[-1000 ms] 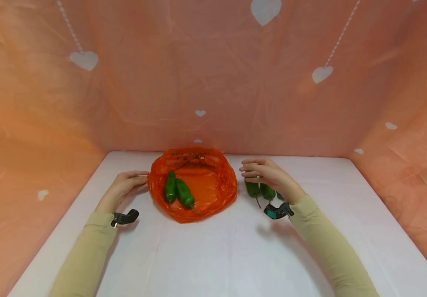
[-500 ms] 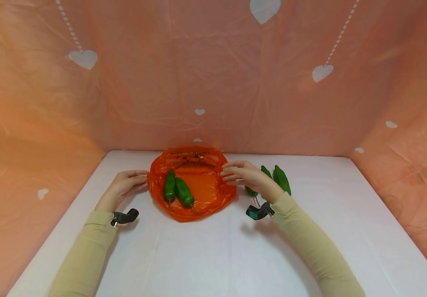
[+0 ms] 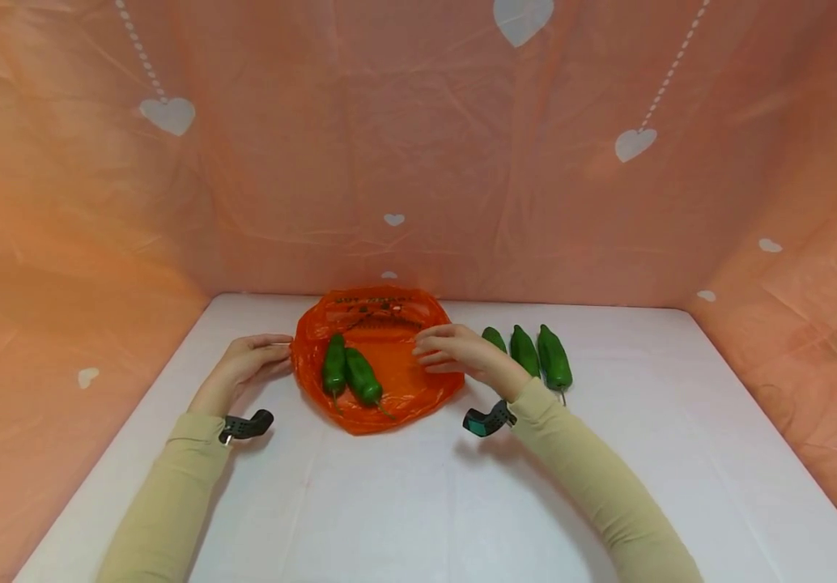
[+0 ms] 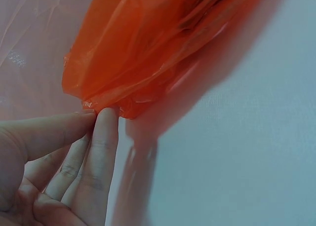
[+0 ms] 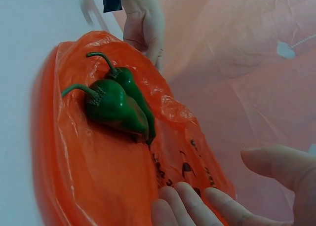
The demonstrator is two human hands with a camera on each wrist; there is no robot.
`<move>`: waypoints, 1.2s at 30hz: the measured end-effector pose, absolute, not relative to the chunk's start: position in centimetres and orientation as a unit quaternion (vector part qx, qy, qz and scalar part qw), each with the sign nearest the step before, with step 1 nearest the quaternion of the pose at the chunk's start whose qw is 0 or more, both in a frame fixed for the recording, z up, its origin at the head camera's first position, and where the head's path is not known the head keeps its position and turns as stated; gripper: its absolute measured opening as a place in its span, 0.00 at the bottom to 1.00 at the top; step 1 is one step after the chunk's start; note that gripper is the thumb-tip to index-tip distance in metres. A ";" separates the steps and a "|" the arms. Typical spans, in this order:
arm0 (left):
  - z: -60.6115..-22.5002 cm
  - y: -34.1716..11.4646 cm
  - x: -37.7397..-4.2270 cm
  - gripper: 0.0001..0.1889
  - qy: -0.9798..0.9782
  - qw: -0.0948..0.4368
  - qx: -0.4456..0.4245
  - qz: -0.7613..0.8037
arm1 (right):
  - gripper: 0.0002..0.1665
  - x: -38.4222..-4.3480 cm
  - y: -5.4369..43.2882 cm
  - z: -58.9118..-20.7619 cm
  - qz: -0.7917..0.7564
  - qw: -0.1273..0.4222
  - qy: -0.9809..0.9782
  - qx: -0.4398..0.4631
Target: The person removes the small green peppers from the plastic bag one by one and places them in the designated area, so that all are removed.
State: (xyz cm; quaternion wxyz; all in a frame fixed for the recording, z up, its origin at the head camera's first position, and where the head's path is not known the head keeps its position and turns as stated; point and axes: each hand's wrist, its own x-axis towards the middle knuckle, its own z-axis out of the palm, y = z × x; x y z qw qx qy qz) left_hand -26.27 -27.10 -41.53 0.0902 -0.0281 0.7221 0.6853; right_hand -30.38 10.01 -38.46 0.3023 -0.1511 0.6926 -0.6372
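Observation:
An orange plastic bag (image 3: 397,368) lies spread on the table with its mouth wide and its rim rolled. Two green peppers, a left pepper (image 3: 334,368) and a right pepper (image 3: 363,379), rest side by side inside it. At its left rim my left hand (image 3: 242,371) pinches the plastic between thumb and fingers; the left wrist view shows the gathered orange edge (image 4: 101,101) there. My right hand (image 3: 468,356) hangs over the bag's right part, thumb apart from the fingers, holding nothing. In the right wrist view its fingers (image 5: 190,204) reach over the bag's mouth.
Three more green peppers stand in a row right of the bag: a near one (image 3: 494,337) partly behind my right hand, a middle one (image 3: 524,350) and an outer one (image 3: 554,360). Pinkish-orange cloth walls (image 3: 418,178) enclose the white table (image 3: 375,510) at back and sides.
My right hand has moved left from above the loose peppers to over the bag, bringing those peppers into fuller view. The left hand keeps its hold on the rim.

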 end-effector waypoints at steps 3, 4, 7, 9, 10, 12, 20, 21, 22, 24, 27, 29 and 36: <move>-41.6 -27.1 -26.2 0.23 0.736 0.088 -0.023 0.671 | 0.28 -30.3 9.5 -38.7 -0.635 0.309 0.692 -0.149; -41.7 -27.1 -26.3 0.23 0.738 0.088 -0.021 0.668 | 0.28 -30.3 9.3 -38.8 -0.636 0.312 0.690 -0.148; -41.8 -27.0 -26.2 0.23 0.745 0.087 -0.019 0.661 | 0.28 -30.2 8.9 -39.2 -0.634 0.322 0.687 -0.149; -41.8 -27.0 -26.2 0.22 0.743 0.087 -0.022 0.663 | 0.28 -30.2 8.6 -39.4 -0.632 0.328 0.686 -0.152; -41.8 -27.0 -26.2 0.23 0.740 0.087 -0.023 0.666 | 0.28 -30.2 8.5 -39.4 -0.631 0.330 0.685 -0.154; -41.8 -27.0 -26.2 0.23 0.736 0.089 -0.026 0.671 | 0.28 -30.1 8.3 -39.6 -0.628 0.333 0.685 -0.158; -41.7 -27.1 -26.4 0.24 0.715 0.093 -0.037 0.692 | 0.29 -30.4 7.7 -40.0 -0.633 0.333 0.681 -0.158; -41.7 -27.1 -26.4 0.25 0.712 0.095 -0.040 0.694 | 0.29 -30.4 7.6 -40.1 -0.633 0.334 0.680 -0.159; -41.7 -27.1 -26.5 0.25 0.711 0.096 -0.043 0.695 | 0.29 -30.4 7.5 -40.2 -0.632 0.336 0.680 -0.159; -41.7 -27.2 -26.5 0.25 0.709 0.099 -0.049 0.697 | 0.28 -30.4 7.3 -40.3 -0.631 0.339 0.680 -0.157; -41.6 -27.2 -26.5 0.25 0.709 0.100 -0.048 0.696 | 0.28 -30.5 6.8 -40.5 -0.635 0.341 0.677 -0.146; -41.6 -27.1 -26.5 0.25 0.711 0.098 -0.045 0.695 | 0.28 -30.6 6.5 -40.5 -0.638 0.342 0.676 -0.136; -41.5 -27.0 -26.3 0.24 0.720 0.094 -0.045 0.686 | 0.28 -30.4 5.6 -40.6 -0.642 0.354 0.668 -0.125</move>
